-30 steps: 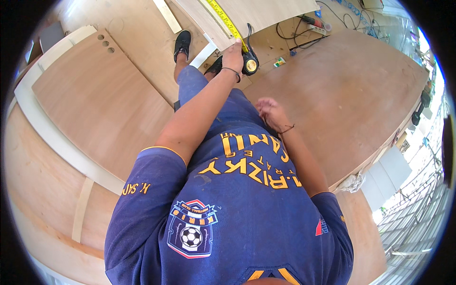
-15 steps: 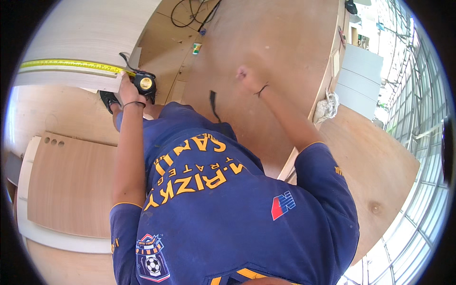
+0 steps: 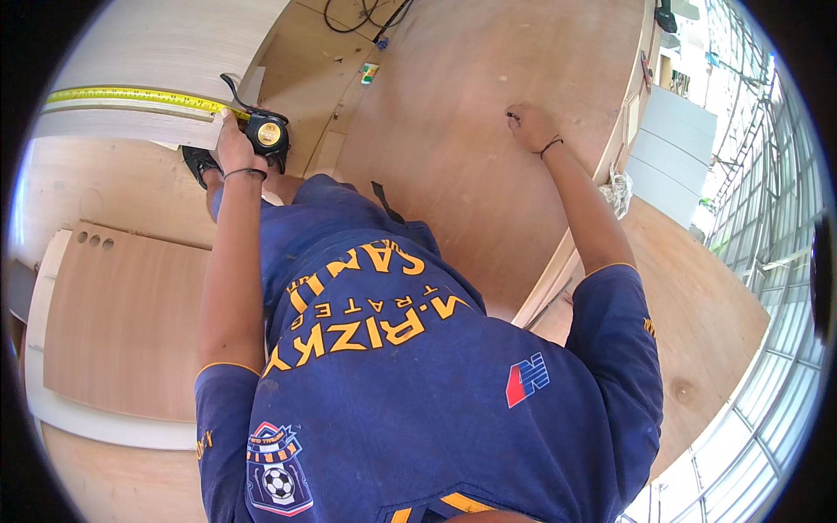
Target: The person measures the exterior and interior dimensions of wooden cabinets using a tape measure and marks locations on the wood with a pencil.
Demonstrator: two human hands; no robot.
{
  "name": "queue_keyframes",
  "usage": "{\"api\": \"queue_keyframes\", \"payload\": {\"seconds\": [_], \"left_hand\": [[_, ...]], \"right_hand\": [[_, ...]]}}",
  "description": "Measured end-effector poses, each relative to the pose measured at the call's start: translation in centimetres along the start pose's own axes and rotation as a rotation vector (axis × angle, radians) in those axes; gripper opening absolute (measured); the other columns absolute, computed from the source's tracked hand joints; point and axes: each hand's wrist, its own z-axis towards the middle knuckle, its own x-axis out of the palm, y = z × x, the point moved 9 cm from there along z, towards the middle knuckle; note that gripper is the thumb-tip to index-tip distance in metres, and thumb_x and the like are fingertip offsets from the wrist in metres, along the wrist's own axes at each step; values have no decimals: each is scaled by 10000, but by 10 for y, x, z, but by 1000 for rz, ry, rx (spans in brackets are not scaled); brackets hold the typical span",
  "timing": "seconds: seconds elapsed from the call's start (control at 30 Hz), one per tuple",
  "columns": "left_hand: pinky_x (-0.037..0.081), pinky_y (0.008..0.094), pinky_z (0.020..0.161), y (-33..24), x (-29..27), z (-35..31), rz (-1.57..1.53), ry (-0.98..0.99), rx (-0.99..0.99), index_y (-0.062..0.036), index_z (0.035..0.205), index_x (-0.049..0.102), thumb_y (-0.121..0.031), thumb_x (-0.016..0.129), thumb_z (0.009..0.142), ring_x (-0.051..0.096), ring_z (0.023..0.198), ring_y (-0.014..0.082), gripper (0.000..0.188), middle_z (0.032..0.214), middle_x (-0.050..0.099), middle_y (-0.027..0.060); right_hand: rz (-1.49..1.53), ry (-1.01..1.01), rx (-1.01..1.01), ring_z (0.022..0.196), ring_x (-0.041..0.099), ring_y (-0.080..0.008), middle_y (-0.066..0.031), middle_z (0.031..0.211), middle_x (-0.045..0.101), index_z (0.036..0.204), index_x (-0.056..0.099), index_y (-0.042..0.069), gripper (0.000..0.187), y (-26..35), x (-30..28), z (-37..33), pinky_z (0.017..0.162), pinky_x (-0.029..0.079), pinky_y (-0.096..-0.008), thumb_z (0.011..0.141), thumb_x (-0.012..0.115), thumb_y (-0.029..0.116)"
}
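Since half a second ago, the bare right hand [image 3: 532,131] has shifted farther to the right over the large brown wooden panel [image 3: 453,200], toward that panel's right edge. Its fingers are curled in, with a dark speck at their tips too small to identify; whether they pinch it, or rest on the panel, I cannot tell. Meanwhile the left hand [image 3: 237,150] has stayed at the near right corner of the pale wood-grain board [image 3: 166,44], gripping the black tape measure with a round yellow label [image 3: 267,132], thumb pressed on its blade. That case sits just past the board's right edge, and the yellow metal blade [image 3: 139,95] stretches left across the board, close to its near edge.

Below that corner shows a black shoe [image 3: 200,164]. Farther left, a brown wooden panel with three round holes [image 3: 131,322] lies over a white panel [image 3: 131,429]. Beside the large panel's right edge hangs a crumpled whitish plastic bag [image 3: 618,192].
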Motion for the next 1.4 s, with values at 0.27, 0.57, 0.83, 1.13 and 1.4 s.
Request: {"api": "queue_keyframes", "payload": {"seconds": [0.27, 0.57, 0.83, 1.13, 1.4], "left_hand": [[532, 341, 668, 0, -5, 3, 55, 0, 5, 55, 996, 479, -316, 311, 953, 609, 745, 252, 409, 856, 584, 153], [532, 399, 716, 8, -20, 19, 142, 32, 22, -8, 1038, 466, -330, 307, 948, 620, 808, 274, 370, 912, 586, 157], [528, 391, 734, 16, -6, 9, 82, 115, -88, -19, 1062, 475, -353, 280, 945, 612, 805, 256, 404, 902, 589, 126], [488, 381, 809, 12, -6, 8, 135, 55, -118, -51, 1124, 476, -416, 287, 939, 574, 918, 244, 451, 1012, 577, 108], [481, 435, 831, 13, 2, 1, 102, 75, -175, -48, 1059, 466, -462, 240, 931, 564, 908, 300, 488, 978, 569, 148]], "right_hand": [[-244, 323, 61, 827, 593, -309, -119, 866, 631, 909, 645, 166, 219, 1, 33, -7, 744, 469, -404, 773, 475, 176], [-521, 408, 3, 908, 582, -273, -69, 946, 629, 908, 645, 207, 205, 15, 33, -12, 756, 464, -390, 787, 479, 212], [304, -398, 269, 729, 606, -278, -109, 797, 634, 901, 613, 122, 159, -7, -42, -33, 658, 473, -376, 803, 515, 198], [1256, -1511, 554, 621, 520, -77, -12, 686, 582, 893, 630, 53, 157, -178, -136, -151, 565, 429, -231, 808, 579, 174], [560, -1191, 620, 816, 600, -285, -153, 854, 631, 908, 626, 60, 230, -208, -162, -129, 736, 458, -352, 793, 541, 240]]}}
